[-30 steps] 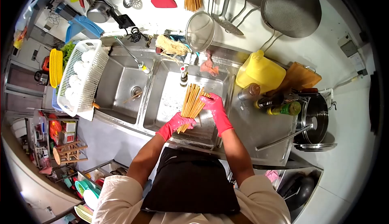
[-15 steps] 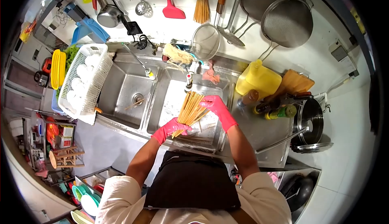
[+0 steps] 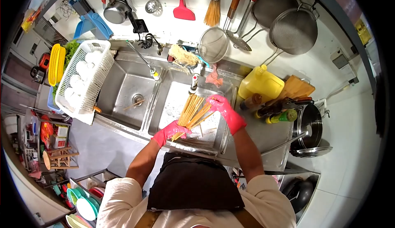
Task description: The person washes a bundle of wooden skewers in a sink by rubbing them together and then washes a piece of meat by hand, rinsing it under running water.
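A bundle of wooden chopsticks (image 3: 190,109) fans upward over the right sink basin (image 3: 164,104). My left hand (image 3: 169,132), in a pink rubber glove, is wrapped round the lower ends. My right hand (image 3: 224,112), gloved the same way, is closed at the upper ends of a few chopsticks that slant away from the main bundle. Its fingertips partly hide those ends. Just above the bundle is the tap (image 3: 193,84). A few loose sticks lie on the wet basin floor below.
A white basket (image 3: 66,79) of white round things stands left of the left basin (image 3: 119,92), where thin sticks lie by the drain. On the right are a yellow jug (image 3: 261,84), bottles (image 3: 284,116) and a pot (image 3: 314,125). Strainers (image 3: 294,30) hang above.
My right hand has moved slightly right and drawn a few chopsticks apart from the bundle, widening the gap. My left hand keeps its grip. The whole view has shifted a little.
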The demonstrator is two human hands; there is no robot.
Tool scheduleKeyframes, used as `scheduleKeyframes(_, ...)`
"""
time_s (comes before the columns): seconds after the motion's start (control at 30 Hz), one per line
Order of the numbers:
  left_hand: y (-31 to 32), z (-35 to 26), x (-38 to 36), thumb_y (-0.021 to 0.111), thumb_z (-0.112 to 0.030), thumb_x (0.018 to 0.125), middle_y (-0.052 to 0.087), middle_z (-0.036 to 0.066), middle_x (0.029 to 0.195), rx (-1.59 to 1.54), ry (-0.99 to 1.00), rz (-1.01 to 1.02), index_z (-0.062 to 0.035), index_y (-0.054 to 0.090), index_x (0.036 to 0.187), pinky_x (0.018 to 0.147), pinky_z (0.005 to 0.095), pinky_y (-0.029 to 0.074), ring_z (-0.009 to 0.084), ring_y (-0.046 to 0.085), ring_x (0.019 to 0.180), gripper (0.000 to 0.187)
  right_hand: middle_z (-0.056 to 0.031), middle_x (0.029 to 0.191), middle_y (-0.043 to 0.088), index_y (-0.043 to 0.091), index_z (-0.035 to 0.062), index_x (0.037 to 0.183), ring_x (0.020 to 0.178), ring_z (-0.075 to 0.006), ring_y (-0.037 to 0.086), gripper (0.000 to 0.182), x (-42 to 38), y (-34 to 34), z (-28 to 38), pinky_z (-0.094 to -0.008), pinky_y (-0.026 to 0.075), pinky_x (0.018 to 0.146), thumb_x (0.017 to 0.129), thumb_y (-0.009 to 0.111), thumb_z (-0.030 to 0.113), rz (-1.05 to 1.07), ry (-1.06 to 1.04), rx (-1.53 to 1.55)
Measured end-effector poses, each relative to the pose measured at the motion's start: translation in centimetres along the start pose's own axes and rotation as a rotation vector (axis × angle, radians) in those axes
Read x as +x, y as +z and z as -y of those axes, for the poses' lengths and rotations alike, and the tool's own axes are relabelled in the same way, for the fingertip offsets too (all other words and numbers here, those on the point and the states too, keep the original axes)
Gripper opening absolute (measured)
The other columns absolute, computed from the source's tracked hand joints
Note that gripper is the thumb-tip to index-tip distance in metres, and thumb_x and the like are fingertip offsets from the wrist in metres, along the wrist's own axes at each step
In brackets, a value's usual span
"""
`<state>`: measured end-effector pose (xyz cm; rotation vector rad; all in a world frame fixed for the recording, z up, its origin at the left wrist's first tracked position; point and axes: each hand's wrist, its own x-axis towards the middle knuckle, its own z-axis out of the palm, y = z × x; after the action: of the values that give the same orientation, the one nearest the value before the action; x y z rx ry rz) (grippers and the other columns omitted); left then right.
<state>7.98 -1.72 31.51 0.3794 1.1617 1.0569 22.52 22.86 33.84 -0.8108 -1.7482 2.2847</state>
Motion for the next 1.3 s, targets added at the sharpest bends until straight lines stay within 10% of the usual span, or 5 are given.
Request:
scheduleKeyframes(0.2, -0.1, 1.8, 1.4, 0.066, -0.007, 0.081, 0.068, 0.009, 0.091, -0.008, 0.067, -0.073, -0.0001, 0.061, 0.107, 0.062, 0.0278, 0.055, 0.0132, 0.063, 0.069, 0.028, -0.0056, 0.084, 0.063, 0.061, 0.0046, 0.095, 0.075, -0.0152, 0.061, 0.011, 0.1, 5.3, -3.2, -0.0278, 0.049, 0.067, 0.084, 0.061, 0.002, -0.425, -0.174, 0.487)
scheduleKeyframes(0.53, -0.6, 2.9, 1.3, 0.066, -0.005, 0.081, 0.067, 0.013, 0.096, -0.05, 0.09, -0.112, -0.0015, 0.057, 0.113, 0.064, 0.0284, 0.056, 0.0156, 0.065, 0.077, 0.034, -0.007, 0.072, 0.055, 0.053, 0.0069, 0.103, 0.06, -0.0182, 0.055, 0.013, 2.6, 5.3, -4.7, -0.034, 0.048, 0.054, 0.095, 0.051, 0.018, -0.45, -0.361, 0.913)
scheduleKeyframes(0.63, -2.0, 4.3, 0.7, 0.067, -0.004, 0.08, 0.066, 0.014, 0.096, -0.057, 0.055, -0.11, -0.0033, 0.058, 0.11, 0.064, 0.0294, 0.056, 0.0179, 0.066, 0.083, 0.031, -0.0024, 0.065, 0.05, 0.053, 0.0078, 0.102, 0.053, -0.0137, 0.05, 0.015, 2.6, 2.3, -0.2, -0.0282, 0.044, 0.048, 0.096, 0.051, 0.021, -0.648, -0.414, 0.697)
scheduleKeyframes(0.83, -2.0, 5.0, 0.6, 0.066, -0.002, 0.081, 0.066, 0.014, 0.094, -0.088, 0.14, -0.202, -0.0003, 0.058, 0.114, 0.062, 0.0285, 0.056, 0.0187, 0.066, 0.083, 0.034, 0.0028, 0.067, 0.056, 0.064, 0.0031, 0.096, 0.057, -0.0066, 0.049, 0.012, 3.2, 5.7, -1.8, -0.0215, 0.041, 0.053, 0.087, 0.063, 0.011, -0.373, -0.365, 0.196)
scheduleKeyframes(1.3, 0.4, 2.0, 0.2, 0.066, -0.002, 0.08, 0.065, 0.01, 0.094, -0.157, 0.228, -0.131, -0.0029, 0.044, 0.135, 0.062, 0.0256, 0.051, 0.0137, 0.061, 0.07, 0.059, -0.0033, 0.094, 0.061, 0.055, 0.0009, 0.121, 0.079, -0.0098, 0.055, 0.041, 0.9, 11.7, -0.1, -0.023, 0.045, 0.07, 0.082, 0.068, 0.007, -0.305, -0.068, 0.224)
